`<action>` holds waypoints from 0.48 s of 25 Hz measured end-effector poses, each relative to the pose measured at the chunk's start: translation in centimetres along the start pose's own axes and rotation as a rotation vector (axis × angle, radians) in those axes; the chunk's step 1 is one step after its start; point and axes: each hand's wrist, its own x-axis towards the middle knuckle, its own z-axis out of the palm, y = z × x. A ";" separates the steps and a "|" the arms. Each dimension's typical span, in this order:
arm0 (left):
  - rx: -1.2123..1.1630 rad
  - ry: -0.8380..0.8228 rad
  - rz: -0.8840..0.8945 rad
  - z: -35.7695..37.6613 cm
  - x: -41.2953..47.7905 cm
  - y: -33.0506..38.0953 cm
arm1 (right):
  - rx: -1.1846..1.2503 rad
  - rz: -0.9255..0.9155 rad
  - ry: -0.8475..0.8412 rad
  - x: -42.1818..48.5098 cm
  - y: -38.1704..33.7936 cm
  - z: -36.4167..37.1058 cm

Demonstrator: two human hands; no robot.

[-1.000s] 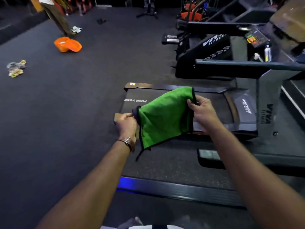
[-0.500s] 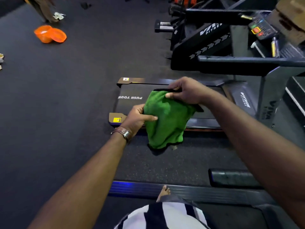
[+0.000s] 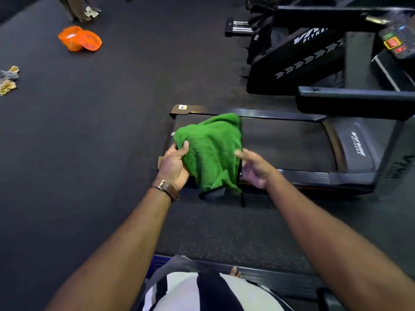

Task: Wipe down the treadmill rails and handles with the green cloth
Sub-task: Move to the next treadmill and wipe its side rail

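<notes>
A green cloth [image 3: 211, 151] with a dark hem hangs folded between my two hands, above the rear end of a black treadmill's belt [image 3: 287, 144]. My left hand [image 3: 175, 164], with a brown watch strap at the wrist, pinches the cloth's left side with the thumb on top. My right hand [image 3: 253, 169] is blurred at the cloth's right edge, fingers under or against the fabric. The treadmill's near side rail [image 3: 314, 176] runs right from my right hand. A dark handrail [image 3: 359, 99] crosses above the belt at the right.
A second treadmill with its console [image 3: 395, 43] stands behind at top right. A dumbbell [image 3: 238, 26] lies beside it. Orange bowls [image 3: 78, 39] and rags [image 3: 7, 79] lie on the dark floor at left. Another person's legs [image 3: 78, 7] stand at the top. My bare foot [image 3: 235, 271] rests on a rail below.
The cloth was held spread, then bunched with my right hand on top. Now my right hand has dropped to the cloth's right edge and the cloth drapes over my left hand.
</notes>
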 end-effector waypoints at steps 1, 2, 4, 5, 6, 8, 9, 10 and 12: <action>0.077 0.007 0.006 -1.0 1.1 0.7 | -0.072 -0.025 0.040 1.4 0.3 0.9; 0.213 -0.005 0.005 -2.0 2.1 1.4 | -0.107 -0.069 0.105 2.7 0.0 1.8; 0.590 -0.069 -0.004 -4.2 4.3 2.8 | -0.076 -0.184 0.192 5.3 -1.5 2.8; 0.775 -0.084 0.006 -4.8 5.5 3.4 | -0.120 -0.241 0.201 6.4 -2.5 3.3; 0.928 -0.064 0.043 -5.3 7.0 4.1 | -0.247 -0.288 0.219 7.7 -3.6 3.7; 1.124 0.043 0.148 -5.1 10.2 5.2 | -0.692 -0.360 0.316 10.1 -5.6 4.1; 1.189 0.075 0.192 -4.5 11.7 5.7 | -0.922 -0.371 0.400 11.1 -6.6 4.3; 1.257 0.083 0.244 -4.0 13.3 6.0 | -1.110 -0.366 0.481 12.2 -7.5 4.2; 1.401 0.047 0.365 -2.8 16.8 6.8 | -1.310 -0.369 0.579 14.7 -9.4 3.6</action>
